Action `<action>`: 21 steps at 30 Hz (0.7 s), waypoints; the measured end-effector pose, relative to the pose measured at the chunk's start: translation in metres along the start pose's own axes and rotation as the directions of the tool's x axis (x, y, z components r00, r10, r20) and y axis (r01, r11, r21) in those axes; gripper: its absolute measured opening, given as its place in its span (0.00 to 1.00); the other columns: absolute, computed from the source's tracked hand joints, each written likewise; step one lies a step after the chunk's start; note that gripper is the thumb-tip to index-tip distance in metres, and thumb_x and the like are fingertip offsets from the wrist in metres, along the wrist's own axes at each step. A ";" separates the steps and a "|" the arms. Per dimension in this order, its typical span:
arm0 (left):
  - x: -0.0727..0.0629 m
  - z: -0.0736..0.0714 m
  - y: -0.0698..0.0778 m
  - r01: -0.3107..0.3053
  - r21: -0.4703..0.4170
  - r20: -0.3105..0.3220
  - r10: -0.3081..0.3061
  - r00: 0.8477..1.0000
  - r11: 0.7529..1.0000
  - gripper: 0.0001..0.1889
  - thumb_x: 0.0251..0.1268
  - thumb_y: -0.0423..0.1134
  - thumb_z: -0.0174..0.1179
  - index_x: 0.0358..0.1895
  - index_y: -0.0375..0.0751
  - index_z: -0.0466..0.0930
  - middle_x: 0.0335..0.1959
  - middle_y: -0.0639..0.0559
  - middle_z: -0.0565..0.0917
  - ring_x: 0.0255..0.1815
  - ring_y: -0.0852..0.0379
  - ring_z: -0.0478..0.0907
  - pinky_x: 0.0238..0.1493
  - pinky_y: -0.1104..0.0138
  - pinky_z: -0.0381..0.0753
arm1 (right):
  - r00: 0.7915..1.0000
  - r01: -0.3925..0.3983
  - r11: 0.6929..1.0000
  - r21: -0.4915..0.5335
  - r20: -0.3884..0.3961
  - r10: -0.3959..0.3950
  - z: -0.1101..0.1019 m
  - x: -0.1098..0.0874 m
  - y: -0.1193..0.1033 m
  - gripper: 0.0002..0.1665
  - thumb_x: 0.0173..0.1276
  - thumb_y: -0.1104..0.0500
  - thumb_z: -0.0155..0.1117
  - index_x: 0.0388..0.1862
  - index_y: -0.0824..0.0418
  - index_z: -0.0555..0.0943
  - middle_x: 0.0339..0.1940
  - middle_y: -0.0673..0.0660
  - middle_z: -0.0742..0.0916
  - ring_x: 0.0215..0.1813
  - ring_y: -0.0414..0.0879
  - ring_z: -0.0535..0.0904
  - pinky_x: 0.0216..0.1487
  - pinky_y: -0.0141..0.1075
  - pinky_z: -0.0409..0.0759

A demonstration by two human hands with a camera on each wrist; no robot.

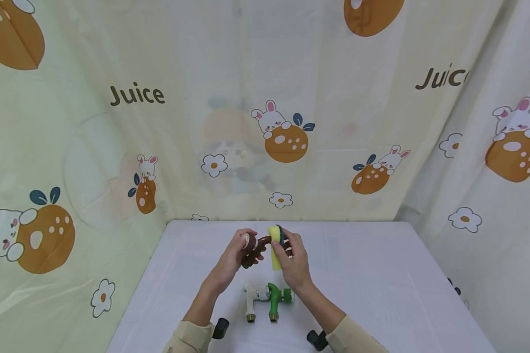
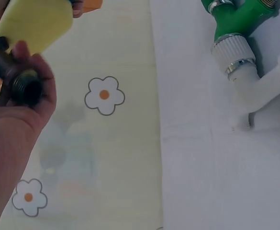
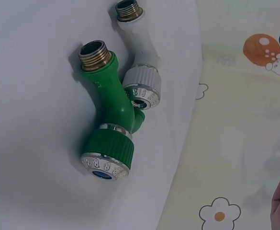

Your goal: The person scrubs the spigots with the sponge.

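Up over the far half of the table, my left hand point(image 1: 230, 258) grips a dark brown tap point(image 1: 250, 258). Its threaded end faces the camera in the left wrist view, where the tap point(image 2: 15, 76) is partly covered by the fingers. My right hand point(image 1: 298, 267) pinches a yellow sponge point(image 1: 274, 233) with a dark green side, thumb on the yellow face. The sponge meets the brown tap's spout in the head view. Below the hands, a green tap point(image 1: 273, 300) and a white tap point(image 1: 250, 300) lie side by side on the table, brass threads toward me.
A white cloth covers the table point(image 1: 371, 284). A patterned curtain point(image 1: 229, 59) hangs behind it and along both sides. Black wrist-camera mounts point(image 1: 221, 328) stick out at the sleeves, near the two lying taps.
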State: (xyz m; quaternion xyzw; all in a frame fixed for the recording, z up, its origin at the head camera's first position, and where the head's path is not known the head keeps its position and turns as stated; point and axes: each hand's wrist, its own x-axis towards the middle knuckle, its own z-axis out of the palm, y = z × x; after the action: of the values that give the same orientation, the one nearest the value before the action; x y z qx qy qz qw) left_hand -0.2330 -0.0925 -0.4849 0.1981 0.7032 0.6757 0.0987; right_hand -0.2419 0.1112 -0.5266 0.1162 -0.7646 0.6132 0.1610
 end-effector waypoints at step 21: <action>-0.003 -0.001 -0.004 -0.012 0.315 -0.087 0.041 0.995 0.949 0.36 0.57 0.47 0.79 0.70 0.57 0.76 0.66 0.55 0.81 0.65 0.53 0.80 0.66 0.54 0.81 | 0.993 0.118 0.991 0.057 -0.002 -0.118 -0.004 0.001 -0.002 0.36 0.67 0.58 0.76 0.73 0.50 0.78 0.64 0.55 0.73 0.62 0.47 0.67 0.59 0.36 0.74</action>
State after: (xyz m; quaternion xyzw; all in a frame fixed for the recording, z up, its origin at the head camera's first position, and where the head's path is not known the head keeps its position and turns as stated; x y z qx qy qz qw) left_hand -0.2315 -0.0942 -0.4890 0.1891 0.8028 0.5650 0.0242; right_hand -0.2419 0.1142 -0.5231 0.1663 -0.7388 0.6239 0.1931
